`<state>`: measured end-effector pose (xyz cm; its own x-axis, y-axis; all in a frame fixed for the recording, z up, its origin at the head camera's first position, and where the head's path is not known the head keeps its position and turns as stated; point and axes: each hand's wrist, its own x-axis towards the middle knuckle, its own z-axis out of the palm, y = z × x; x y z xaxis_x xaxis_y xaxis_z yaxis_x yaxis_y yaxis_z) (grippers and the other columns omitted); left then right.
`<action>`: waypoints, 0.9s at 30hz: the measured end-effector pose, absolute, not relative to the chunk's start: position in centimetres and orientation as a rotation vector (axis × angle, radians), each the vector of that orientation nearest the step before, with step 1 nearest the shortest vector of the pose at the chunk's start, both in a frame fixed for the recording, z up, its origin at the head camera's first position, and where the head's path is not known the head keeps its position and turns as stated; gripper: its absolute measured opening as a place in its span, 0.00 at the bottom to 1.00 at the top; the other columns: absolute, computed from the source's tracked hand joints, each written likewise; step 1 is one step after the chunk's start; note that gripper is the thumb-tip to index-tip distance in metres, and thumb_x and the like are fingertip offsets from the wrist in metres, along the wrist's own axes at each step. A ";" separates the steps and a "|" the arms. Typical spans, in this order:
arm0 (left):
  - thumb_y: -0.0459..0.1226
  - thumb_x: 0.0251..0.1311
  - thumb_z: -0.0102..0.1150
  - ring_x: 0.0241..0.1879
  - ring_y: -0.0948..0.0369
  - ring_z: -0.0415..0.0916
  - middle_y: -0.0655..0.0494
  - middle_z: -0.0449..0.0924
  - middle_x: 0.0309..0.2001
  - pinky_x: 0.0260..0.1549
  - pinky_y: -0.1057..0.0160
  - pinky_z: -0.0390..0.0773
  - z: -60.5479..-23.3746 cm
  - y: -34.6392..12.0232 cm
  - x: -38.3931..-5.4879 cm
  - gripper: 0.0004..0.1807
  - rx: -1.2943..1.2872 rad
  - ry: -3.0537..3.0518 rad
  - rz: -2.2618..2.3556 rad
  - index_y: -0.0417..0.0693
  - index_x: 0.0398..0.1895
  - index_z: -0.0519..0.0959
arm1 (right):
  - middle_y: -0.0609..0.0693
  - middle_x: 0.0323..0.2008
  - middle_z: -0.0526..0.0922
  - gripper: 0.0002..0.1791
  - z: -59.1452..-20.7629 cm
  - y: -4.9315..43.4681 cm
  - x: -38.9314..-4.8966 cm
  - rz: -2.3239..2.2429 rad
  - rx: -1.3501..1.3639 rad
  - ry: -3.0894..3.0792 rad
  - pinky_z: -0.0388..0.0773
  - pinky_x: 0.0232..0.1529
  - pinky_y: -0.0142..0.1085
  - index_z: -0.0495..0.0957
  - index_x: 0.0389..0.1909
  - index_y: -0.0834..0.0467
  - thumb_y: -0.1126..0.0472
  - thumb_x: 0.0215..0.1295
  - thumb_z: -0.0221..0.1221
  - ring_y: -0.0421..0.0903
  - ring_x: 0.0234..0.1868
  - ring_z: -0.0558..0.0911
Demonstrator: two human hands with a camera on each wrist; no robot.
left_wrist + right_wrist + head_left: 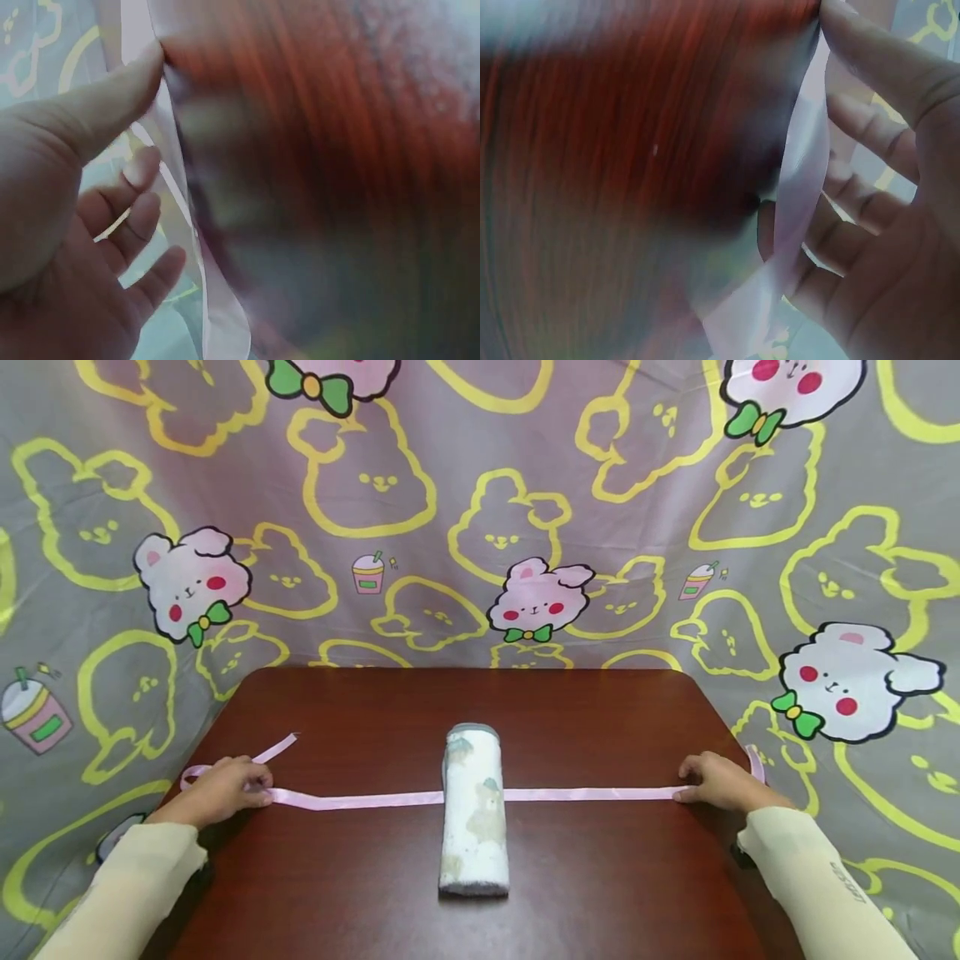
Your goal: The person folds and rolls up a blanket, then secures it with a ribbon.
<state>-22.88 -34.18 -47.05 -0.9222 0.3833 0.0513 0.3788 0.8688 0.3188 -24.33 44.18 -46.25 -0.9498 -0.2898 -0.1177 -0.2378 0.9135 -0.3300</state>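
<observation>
A rolled-up white towel (472,814) with a bear print lies lengthwise in the middle of the table. Beneath it a pale pink ribbon (600,794) runs crosswise, coming out on both sides. At the left edge my left hand (221,789) pinches the ribbon between thumb and fingers; its loose end loops behind that hand and rests on the table. My right hand (723,782) pinches the other side near the right edge, with the tail hanging past it. In the right wrist view the ribbon (802,157) drops twisted alongside the fingers.
The dark red-brown table (360,718) has a glossy top and rounded far corners. A grey curtain (420,435) printed with yellow outlines and white rabbit heads surrounds its back and sides.
</observation>
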 end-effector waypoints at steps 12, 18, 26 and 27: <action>0.39 0.58 0.65 0.31 0.51 0.71 0.48 0.74 0.30 0.31 0.47 0.73 -47.0 -35.0 -21.8 0.11 0.248 3.100 0.423 0.39 0.35 0.79 | 0.47 0.23 0.78 0.08 -46.2 45.7 -24.2 -0.730 -0.299 2.734 0.73 0.27 0.39 0.80 0.30 0.58 0.58 0.58 0.68 0.46 0.26 0.76; 0.39 0.60 0.63 0.22 0.58 0.66 0.56 0.68 0.21 0.21 0.57 0.66 -46.9 -34.3 -20.7 0.10 0.260 3.069 0.428 0.42 0.27 0.76 | 0.53 0.26 0.79 0.08 -45.5 46.4 -23.9 -0.854 -0.252 2.650 0.76 0.25 0.42 0.81 0.35 0.66 0.74 0.60 0.54 0.50 0.26 0.79; 0.40 0.61 0.63 0.20 0.60 0.64 0.59 0.66 0.18 0.21 0.58 0.64 -46.4 -32.5 -20.6 0.11 0.331 3.084 0.478 0.47 0.25 0.74 | 0.56 0.22 0.78 0.11 -45.5 46.4 -24.2 -1.018 -0.199 2.480 0.76 0.24 0.42 0.79 0.35 0.69 0.76 0.57 0.48 0.51 0.24 0.78; 0.40 0.60 0.64 0.21 0.60 0.66 0.59 0.68 0.19 0.22 0.57 0.66 -46.3 -32.2 -20.7 0.10 0.346 3.086 0.488 0.47 0.26 0.75 | 0.56 0.22 0.78 0.11 -45.5 46.3 -24.2 -1.027 -0.194 2.467 0.76 0.23 0.42 0.79 0.35 0.69 0.75 0.58 0.48 0.51 0.23 0.78</action>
<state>-20.73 -32.17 -46.33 -0.9758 0.2158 0.0361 0.2164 0.9275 0.3048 -24.25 46.29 -45.53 -0.8851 -0.2973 -0.3579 0.0445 0.7116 -0.7012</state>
